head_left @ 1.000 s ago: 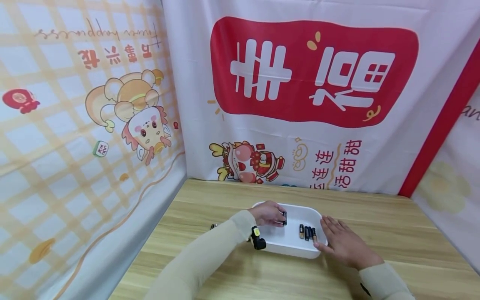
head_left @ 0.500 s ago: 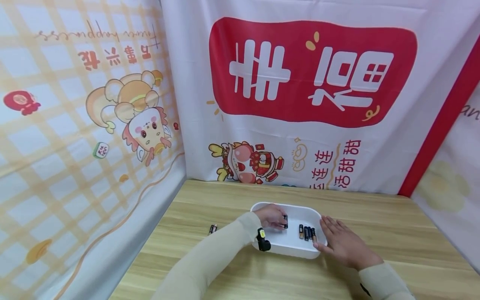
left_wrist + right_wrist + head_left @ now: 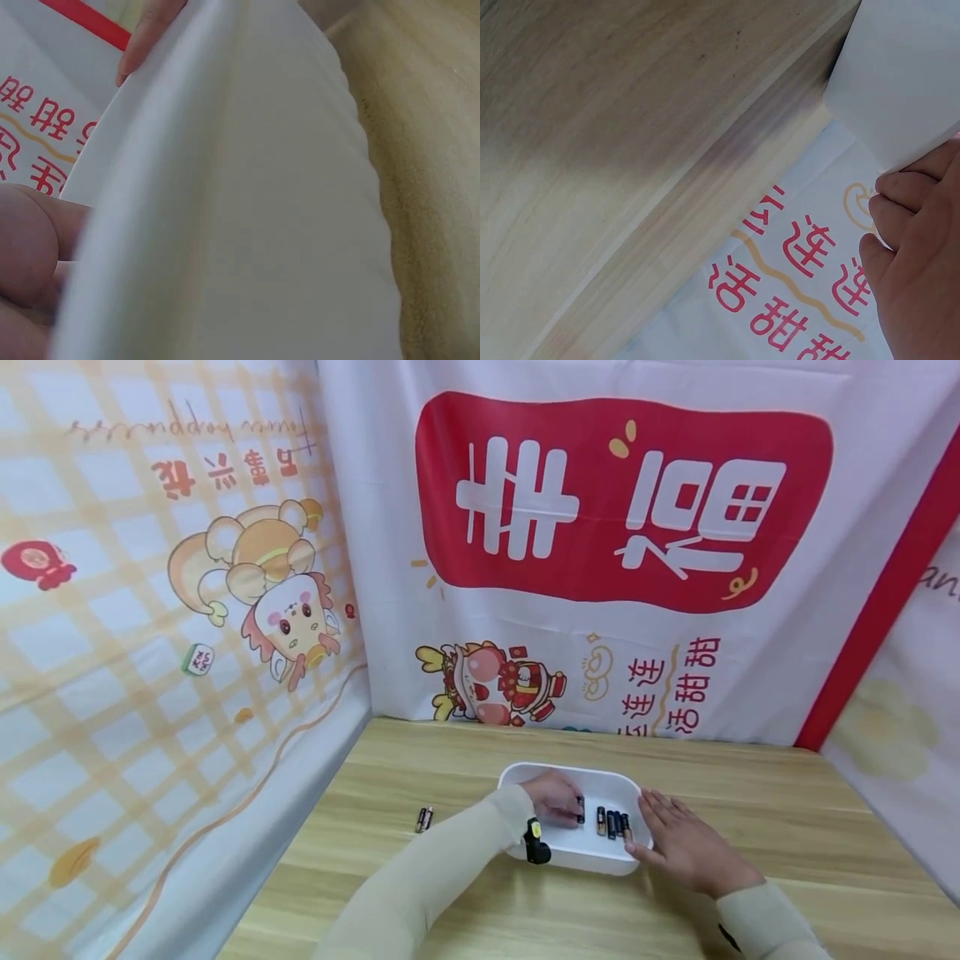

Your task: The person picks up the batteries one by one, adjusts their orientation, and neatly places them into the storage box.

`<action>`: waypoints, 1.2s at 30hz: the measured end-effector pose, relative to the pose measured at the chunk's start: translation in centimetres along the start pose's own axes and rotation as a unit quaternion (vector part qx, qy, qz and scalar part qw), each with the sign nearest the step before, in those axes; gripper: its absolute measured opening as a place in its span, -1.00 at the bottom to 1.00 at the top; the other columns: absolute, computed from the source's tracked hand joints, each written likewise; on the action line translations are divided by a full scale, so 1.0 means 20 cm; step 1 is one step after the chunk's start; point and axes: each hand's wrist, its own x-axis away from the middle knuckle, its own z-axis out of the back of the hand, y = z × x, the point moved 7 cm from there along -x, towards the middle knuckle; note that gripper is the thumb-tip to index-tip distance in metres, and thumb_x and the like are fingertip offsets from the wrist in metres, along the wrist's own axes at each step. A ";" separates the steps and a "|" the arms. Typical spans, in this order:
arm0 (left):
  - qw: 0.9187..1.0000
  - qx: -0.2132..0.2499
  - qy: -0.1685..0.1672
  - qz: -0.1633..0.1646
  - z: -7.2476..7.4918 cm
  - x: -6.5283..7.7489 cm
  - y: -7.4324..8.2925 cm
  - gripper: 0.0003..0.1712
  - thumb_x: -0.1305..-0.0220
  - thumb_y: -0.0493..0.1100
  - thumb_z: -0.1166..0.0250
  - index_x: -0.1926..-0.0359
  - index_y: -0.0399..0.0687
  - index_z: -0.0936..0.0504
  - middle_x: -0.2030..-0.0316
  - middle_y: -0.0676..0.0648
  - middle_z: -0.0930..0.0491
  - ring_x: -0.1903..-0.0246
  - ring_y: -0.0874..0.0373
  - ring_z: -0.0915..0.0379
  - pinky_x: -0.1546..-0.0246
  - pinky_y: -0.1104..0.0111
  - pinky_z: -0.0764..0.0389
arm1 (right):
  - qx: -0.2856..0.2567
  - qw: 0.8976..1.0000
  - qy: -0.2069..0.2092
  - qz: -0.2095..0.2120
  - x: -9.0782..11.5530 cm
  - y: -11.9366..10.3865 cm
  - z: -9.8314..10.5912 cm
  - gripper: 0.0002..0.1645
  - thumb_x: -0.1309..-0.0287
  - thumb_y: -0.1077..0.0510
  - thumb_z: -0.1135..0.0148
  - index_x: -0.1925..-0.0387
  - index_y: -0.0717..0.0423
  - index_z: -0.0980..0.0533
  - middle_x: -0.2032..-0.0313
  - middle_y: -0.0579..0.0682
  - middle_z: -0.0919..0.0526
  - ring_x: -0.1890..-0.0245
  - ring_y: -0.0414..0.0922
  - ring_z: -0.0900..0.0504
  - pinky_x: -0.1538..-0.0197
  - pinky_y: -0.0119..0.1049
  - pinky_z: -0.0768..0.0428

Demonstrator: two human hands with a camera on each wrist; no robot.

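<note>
In the head view my left hand (image 3: 553, 795) reaches into a white plastic bin (image 3: 573, 860) and pinches a dark battery (image 3: 581, 810) close over its floor. Just right of it, several batteries (image 3: 612, 825), black and some copper-ended, lie side by side in the bin. My right hand (image 3: 686, 845) rests at the bin's right end, fingers extended along the rim and thumb at the near corner. The bin's near wall (image 3: 300, 195) hides most of the left fingers in the left wrist view. From the right wrist, the right fingers (image 3: 900, 195) touch the bin's outer wall.
Two more batteries (image 3: 424, 819) lie on the wooden table (image 3: 712, 768) left of the bin, beyond my left sleeve. Printed cloth (image 3: 390, 652) hangs behind the table, and more cloth (image 3: 150, 710) borders its left side.
My left hand has moved right and slightly toward me inside the bin, carrying the battery nearer the row. The two table batteries now show fully. The right hand stays in place.
</note>
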 end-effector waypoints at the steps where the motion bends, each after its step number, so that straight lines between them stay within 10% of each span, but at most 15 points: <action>1: 1.000 -0.013 -0.002 -0.003 -0.01 0.01 0.01 -0.78 -0.09 -0.53 -0.31 0.21 -0.30 -0.64 0.42 -0.25 -0.62 0.52 0.03 -0.58 0.46 0.30 -0.71 | 0.000 1.000 0.000 0.001 0.00 0.00 0.00 0.03 -0.33 -0.42 0.12 -0.38 0.39 -0.17 -0.40 0.30 -0.16 -0.40 0.23 -0.10 -0.42 0.14 -0.07; 36: 0.974 -0.214 0.071 -0.015 -0.13 0.04 0.08 -0.86 -0.05 -0.49 -0.34 0.52 -0.25 -0.59 0.55 -0.10 -0.59 0.65 0.12 -0.57 0.61 0.40 -0.65 | -0.005 1.000 0.025 0.019 0.02 0.00 -0.01 0.01 -0.34 -0.40 0.10 -0.36 0.42 -0.19 -0.38 0.31 -0.17 -0.38 0.23 -0.14 -0.41 0.14 -0.10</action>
